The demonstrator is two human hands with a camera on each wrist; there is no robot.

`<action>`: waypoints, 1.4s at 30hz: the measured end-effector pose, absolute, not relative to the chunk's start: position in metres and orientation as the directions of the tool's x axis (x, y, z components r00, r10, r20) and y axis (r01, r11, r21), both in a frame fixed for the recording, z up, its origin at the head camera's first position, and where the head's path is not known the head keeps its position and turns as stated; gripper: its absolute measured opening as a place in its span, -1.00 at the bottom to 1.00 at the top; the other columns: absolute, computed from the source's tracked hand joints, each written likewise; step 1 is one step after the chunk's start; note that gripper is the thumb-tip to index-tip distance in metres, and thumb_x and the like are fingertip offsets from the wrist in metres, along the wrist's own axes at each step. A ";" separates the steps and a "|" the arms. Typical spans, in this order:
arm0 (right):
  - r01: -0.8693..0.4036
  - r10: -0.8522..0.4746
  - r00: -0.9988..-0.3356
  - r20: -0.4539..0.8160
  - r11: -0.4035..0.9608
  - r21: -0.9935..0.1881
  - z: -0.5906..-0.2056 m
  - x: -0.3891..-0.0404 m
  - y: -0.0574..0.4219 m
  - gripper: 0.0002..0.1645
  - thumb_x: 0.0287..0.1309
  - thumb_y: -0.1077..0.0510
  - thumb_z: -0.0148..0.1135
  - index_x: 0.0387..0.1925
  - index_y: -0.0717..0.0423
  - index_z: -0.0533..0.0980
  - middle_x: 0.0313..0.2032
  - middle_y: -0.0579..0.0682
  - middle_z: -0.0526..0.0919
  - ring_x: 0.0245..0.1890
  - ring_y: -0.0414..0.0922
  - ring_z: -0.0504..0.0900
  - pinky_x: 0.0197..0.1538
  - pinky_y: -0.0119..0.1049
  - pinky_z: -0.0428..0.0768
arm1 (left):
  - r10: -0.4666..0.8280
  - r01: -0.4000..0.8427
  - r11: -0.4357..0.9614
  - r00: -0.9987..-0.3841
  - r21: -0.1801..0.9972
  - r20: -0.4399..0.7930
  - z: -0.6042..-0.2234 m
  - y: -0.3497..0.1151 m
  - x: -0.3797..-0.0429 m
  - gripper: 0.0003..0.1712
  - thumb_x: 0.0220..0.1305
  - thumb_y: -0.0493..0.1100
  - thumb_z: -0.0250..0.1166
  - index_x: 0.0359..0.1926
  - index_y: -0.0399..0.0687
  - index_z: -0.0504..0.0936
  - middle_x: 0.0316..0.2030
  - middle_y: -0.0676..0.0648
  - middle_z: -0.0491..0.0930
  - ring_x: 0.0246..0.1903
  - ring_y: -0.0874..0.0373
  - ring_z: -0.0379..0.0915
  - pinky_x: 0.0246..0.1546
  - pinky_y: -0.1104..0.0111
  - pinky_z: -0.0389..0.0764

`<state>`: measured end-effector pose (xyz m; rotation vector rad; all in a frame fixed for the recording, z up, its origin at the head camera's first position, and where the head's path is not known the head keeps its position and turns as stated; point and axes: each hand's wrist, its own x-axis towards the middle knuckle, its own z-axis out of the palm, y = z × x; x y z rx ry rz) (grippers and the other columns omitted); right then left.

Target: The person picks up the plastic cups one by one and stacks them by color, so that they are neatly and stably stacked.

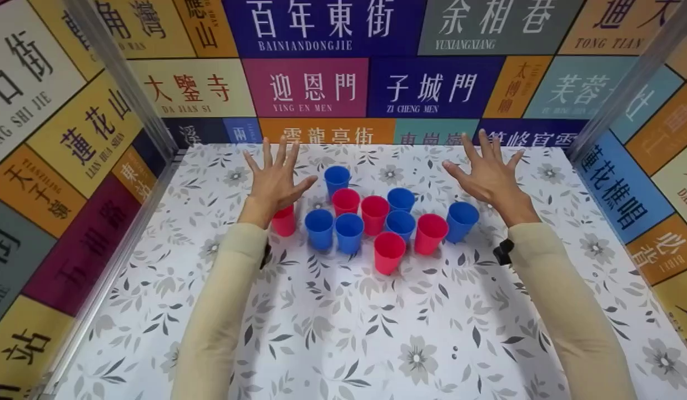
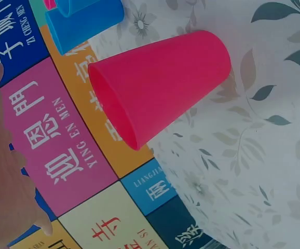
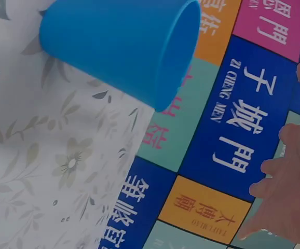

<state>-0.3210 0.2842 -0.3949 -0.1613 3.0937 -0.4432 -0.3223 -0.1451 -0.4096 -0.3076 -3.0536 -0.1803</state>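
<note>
Both hands are held with fingers spread, and neither holds anything. My left hand (image 1: 274,180) is above the leftmost red cup (image 1: 284,221), partly covering it in the head view. That red cup (image 2: 160,88) fills the middle of the left wrist view, apart from the left hand (image 2: 10,171). My right hand (image 1: 488,175) is beyond and to the right of the rightmost blue cup (image 1: 462,222). In the right wrist view this blue cup (image 3: 119,46) is at the top, the right hand (image 3: 290,176) at the right edge. Between the hands stand several red and blue cups, including a front red cup (image 1: 389,253) and a back blue cup (image 1: 337,182).
A white tablecloth (image 1: 321,344) with grey flowers and leaves covers the table. Colourful panels with Chinese lettering form a back wall (image 1: 307,86), a left wall (image 1: 49,166) and a right wall (image 1: 627,189) around it. The cups stand upright, mouths up.
</note>
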 end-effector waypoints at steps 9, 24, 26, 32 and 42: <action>-0.200 -0.171 -0.980 0.106 0.888 -0.415 -0.397 -0.297 0.272 0.05 0.31 -0.58 -0.25 0.60 -0.24 -0.27 0.62 0.07 -0.33 0.61 0.16 -0.41 0.45 0.36 -0.62 | 0.225 0.236 0.949 -0.971 0.209 0.075 -0.410 -0.161 -0.307 0.08 0.32 0.53 -0.12 0.61 0.15 -0.29 0.62 -0.10 -0.42 0.56 -0.32 -0.64 0.33 -0.47 -0.58; -0.351 -0.050 -0.927 0.372 0.463 -0.814 -0.426 -0.241 0.253 -0.35 0.40 0.06 0.16 0.46 -0.05 0.30 0.46 0.00 0.30 0.51 -0.05 0.22 0.57 0.00 0.16 | 0.130 0.167 0.855 -0.986 0.491 0.109 -0.434 -0.190 -0.274 0.04 0.33 0.48 -0.02 0.62 0.21 -0.22 0.63 -0.06 -0.23 0.58 -0.29 -0.54 0.40 -0.35 -0.65; -0.386 -0.047 -0.916 0.397 0.363 -0.848 -0.433 -0.238 0.250 -0.37 0.36 0.19 0.19 0.43 0.06 0.34 0.41 -0.01 0.36 0.45 -0.13 0.31 0.54 -0.21 0.24 | 0.108 0.149 0.817 -0.988 0.556 0.107 -0.437 -0.193 -0.270 0.05 0.33 0.46 0.01 0.61 0.24 -0.26 0.63 -0.04 -0.23 0.59 -0.23 -0.53 0.43 -0.31 -0.63; -0.424 -0.040 -0.905 0.424 0.188 -0.886 -0.453 -0.232 0.249 -0.35 0.25 0.37 0.23 0.37 0.21 0.37 0.30 -0.04 0.46 0.35 -0.18 0.45 0.37 -0.42 0.44 | 0.014 0.060 0.639 -0.998 0.767 0.065 -0.448 -0.196 -0.259 0.02 0.31 0.44 0.07 0.58 0.49 -0.30 0.63 -0.05 -0.29 0.59 -0.21 -0.57 0.46 -0.35 -0.47; -0.335 -0.045 -0.942 0.334 0.231 -0.913 -0.474 -0.219 0.250 -0.24 0.14 0.37 0.36 0.38 0.12 0.37 0.28 -0.18 0.46 0.33 -0.23 0.46 0.35 -0.42 0.47 | -0.124 0.012 0.456 -0.989 0.890 0.077 -0.487 -0.189 -0.251 -0.03 0.37 0.25 0.17 0.61 0.30 -0.16 0.61 0.02 -0.08 0.60 -0.03 -0.19 0.54 -0.18 -0.05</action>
